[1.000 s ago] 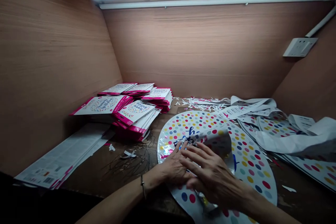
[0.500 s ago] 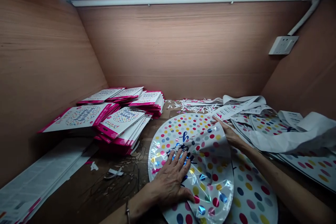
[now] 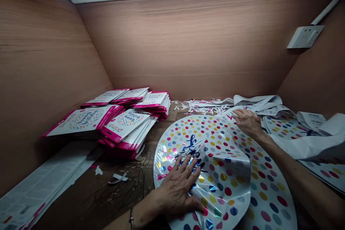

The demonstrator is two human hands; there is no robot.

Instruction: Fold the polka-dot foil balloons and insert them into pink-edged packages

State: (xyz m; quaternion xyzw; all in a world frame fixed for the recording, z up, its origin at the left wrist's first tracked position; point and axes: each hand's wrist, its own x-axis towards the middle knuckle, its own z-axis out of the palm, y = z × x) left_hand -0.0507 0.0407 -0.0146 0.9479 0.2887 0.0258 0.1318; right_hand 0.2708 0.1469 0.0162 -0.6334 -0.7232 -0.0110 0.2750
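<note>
My left hand [image 3: 179, 187] lies flat, fingers spread, on a round foil balloon [image 3: 172, 140] with coloured dots and blue lettering. The balloon's right side is folded over in creases, and another dotted balloon [image 3: 272, 190] lies under it. My right hand [image 3: 249, 122] is past the far right edge of the balloons, over a white printed paper strip [image 3: 228, 115]. Its fingers are bent inward, and what they pinch, if anything, is hidden.
Pink-and-white printed packets [image 3: 129, 124] are stacked at the left, with flat white sleeves [image 3: 54, 176] in front. Paper scraps [image 3: 210, 107] lie along the back wall. At the right, a long paper band [image 3: 291, 143] covers more dotted balloons [image 3: 285, 125]. A socket [image 3: 306, 37] is on the right wall.
My right hand has left the balloon's far edge and moved right and away to the paper strip. The folded part has dropped flatter. My left hand stays on the balloon. The view has shifted slightly.
</note>
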